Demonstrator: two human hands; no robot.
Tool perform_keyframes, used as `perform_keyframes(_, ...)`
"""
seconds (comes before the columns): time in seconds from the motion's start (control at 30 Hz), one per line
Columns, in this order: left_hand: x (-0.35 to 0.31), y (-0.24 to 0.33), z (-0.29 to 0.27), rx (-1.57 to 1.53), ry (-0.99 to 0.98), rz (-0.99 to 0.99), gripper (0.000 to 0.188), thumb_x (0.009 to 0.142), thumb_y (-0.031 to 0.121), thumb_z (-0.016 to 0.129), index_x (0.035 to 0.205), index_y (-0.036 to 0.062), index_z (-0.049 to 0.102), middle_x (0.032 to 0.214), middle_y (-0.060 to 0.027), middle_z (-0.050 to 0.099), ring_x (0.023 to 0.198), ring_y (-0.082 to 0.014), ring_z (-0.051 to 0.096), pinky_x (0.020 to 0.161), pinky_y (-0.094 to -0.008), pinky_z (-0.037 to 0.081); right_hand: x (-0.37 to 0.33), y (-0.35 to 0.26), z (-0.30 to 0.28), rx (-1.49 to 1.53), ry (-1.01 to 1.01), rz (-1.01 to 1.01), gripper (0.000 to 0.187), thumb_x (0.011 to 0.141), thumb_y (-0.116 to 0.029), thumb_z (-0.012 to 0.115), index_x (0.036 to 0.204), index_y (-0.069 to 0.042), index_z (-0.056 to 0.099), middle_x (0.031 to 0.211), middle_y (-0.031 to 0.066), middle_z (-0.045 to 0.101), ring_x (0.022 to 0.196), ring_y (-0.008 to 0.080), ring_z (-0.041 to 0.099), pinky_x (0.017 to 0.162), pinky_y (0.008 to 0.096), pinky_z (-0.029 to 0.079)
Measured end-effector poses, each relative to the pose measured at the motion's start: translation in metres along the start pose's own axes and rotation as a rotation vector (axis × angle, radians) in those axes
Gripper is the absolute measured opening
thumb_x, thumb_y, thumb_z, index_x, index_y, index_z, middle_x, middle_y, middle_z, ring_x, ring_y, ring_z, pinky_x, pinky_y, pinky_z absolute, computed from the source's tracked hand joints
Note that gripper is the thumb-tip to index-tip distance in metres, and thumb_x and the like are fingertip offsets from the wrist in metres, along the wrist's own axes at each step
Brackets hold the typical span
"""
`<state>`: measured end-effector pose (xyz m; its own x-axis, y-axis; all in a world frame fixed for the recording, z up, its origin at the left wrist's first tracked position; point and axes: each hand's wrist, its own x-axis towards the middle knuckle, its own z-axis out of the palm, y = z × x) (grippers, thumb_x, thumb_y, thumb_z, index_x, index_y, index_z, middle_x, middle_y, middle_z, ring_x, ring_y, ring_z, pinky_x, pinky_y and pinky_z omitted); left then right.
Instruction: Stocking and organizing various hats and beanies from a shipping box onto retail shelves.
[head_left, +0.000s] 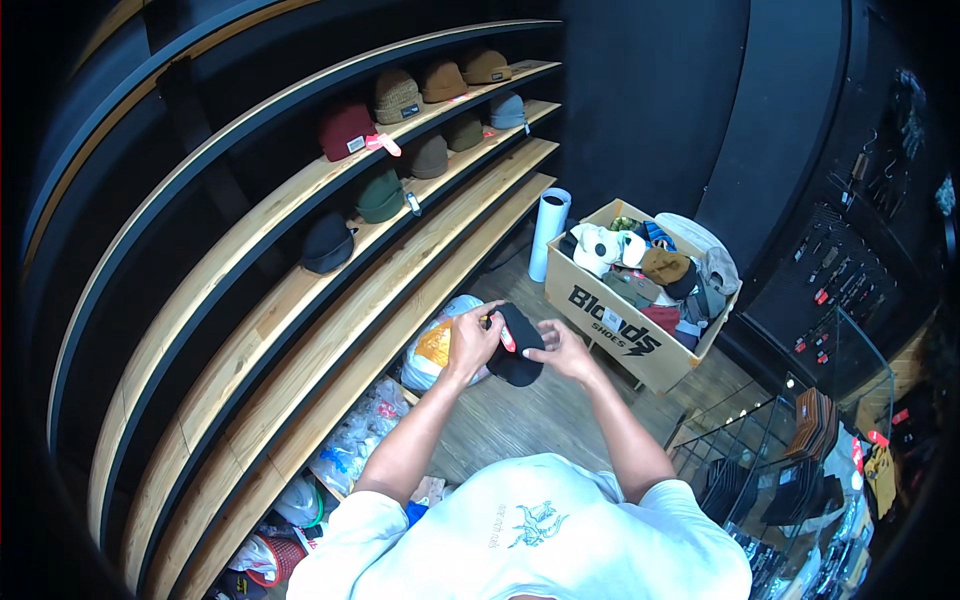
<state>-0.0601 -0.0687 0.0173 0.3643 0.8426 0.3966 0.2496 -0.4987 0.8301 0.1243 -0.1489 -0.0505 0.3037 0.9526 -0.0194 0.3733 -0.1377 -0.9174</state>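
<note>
A black cap [519, 372] with a red tag on it is held up in front of my chest, between my two hands. My left hand [472, 342] grips its left edge, the fingers closed at the upper side near the tag. On the other side, my right hand [562, 353] has its thumb against the cap, with the fingers bent around its right edge. Beyond my right hand stands a cardboard box [610, 345] heaped with hats and caps, among them a brown beanie [665, 266] and a white cap [597, 250].
Long curved wooden shelves [270, 290] run along the left, with several beanies on the upper ones, including a maroon beanie [347, 130]. Plastic bags [370, 425] lie below them. A white roll [550, 235] stands by the box. At right is a glass display case [745, 440] with wallets.
</note>
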Motion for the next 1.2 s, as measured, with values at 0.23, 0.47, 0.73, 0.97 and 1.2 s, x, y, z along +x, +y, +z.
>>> perform_keyframes(0.23, 0.006, -0.011, -0.002, 0.059, 0.111, 0.012, 0.027, 0.088, 0.015, 0.060, 0.109, 0.0049, 0.073, 0.060, -0.0065, 0.063, 0.047, -0.0040, 0.041, 0.044, -0.0257, 0.033, -0.011, 0.003, 0.015, 0.357, -0.072, 0.380, 0.034, 0.092, -0.022, 0.068, 0.109, 0.006, 0.061, 0.102, 0.0163, 0.069, 0.077, 0.0220, 0.070, 0.066, 0.0327, 0.060)
perform_keyframes(0.47, 0.006, -0.058, 0.002, -0.096, 0.116, -0.006, 0.026, 0.091, 0.017, 0.062, 0.108, 0.0000, 0.072, 0.084, -0.0141, 0.073, 0.073, -0.0116, 0.066, 0.068, -0.0277, 0.051, 0.010, 0.029, -0.004, 1.199, -0.147, 0.276, 0.027, 0.101, -0.018, 0.054, 0.119, 0.001, 0.056, 0.110, 0.0143, 0.068, 0.100, 0.0245, 0.069, 0.091, 0.0372, 0.057)
perform_keyframes(0.73, 0.010, -0.079, -0.001, -0.483, 0.012, -0.417, 0.026, 0.093, 0.016, 0.060, 0.109, -0.0014, 0.072, 0.095, -0.0075, 0.073, 0.087, -0.0121, 0.065, 0.079, -0.0264, 0.052, 0.009, 0.011, -0.018, 1.266, -0.301, 0.348, 0.038, 0.096, -0.036, 0.059, 0.114, -0.003, 0.063, 0.110, 0.0095, 0.070, 0.099, 0.0203, 0.068, 0.089, 0.0375, 0.055)
perform_keyframes(0.97, 0.012, -0.057, -0.011, -0.357, -0.019, -0.223, 0.027, 0.094, 0.011, 0.058, 0.118, 0.0032, 0.069, 0.104, -0.0090, 0.068, 0.084, -0.0140, 0.067, 0.075, -0.0265, 0.056, -0.002, -0.019, -0.008, 0.112, 0.116, 0.017, 0.057, 0.082, -0.015, 0.075, 0.132, -0.007, 0.048, 0.114, 0.0078, 0.060, 0.107, 0.0200, 0.058, 0.093, 0.0354, 0.046)
perform_keyframes(1.2, 0.022, -0.087, -0.009, 0.088, -0.140, -0.026, 0.027, 0.092, 0.013, 0.060, 0.116, 0.0088, 0.070, 0.102, -0.0200, 0.067, 0.091, -0.0287, 0.068, 0.081, -0.0360, 0.055, 0.038, 0.022, 0.004, -0.300, 0.404, -0.178, 0.034, 0.085, -0.010, 0.059, 0.118, -0.006, 0.064, 0.113, 0.0225, 0.064, 0.108, 0.0393, 0.060, 0.096, 0.0455, 0.047)
